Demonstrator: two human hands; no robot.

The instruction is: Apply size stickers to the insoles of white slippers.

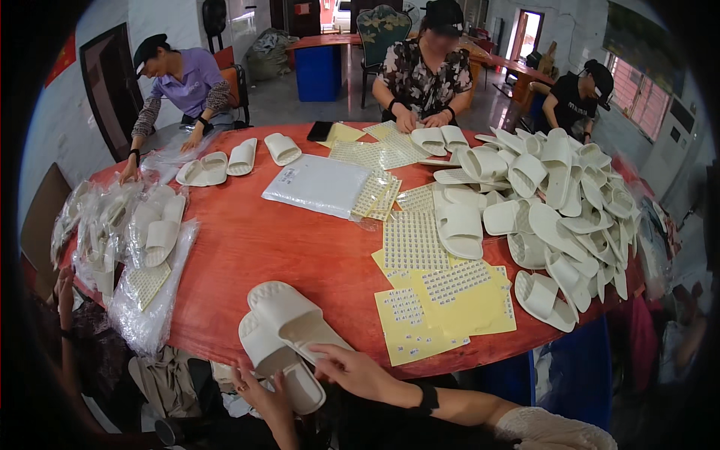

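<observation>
Two white slide slippers (pixel 289 330) lie stacked at the near edge of the round red table (pixel 285 247). My left hand (pixel 259 390) grips the heel end of the lower slipper from below the table edge. My right hand (pixel 352 369) rests with its fingers on the heel of the upper slipper. Yellow sticker sheets (pixel 442 304) lie just to the right of the slippers.
A big heap of white slippers (pixel 559 210) fills the table's right side. Bagged slippers (pixel 142 240) sit at the left. A white packet (pixel 319 184) and more sticker sheets (pixel 375 154) lie mid-table. Three people work at the far side.
</observation>
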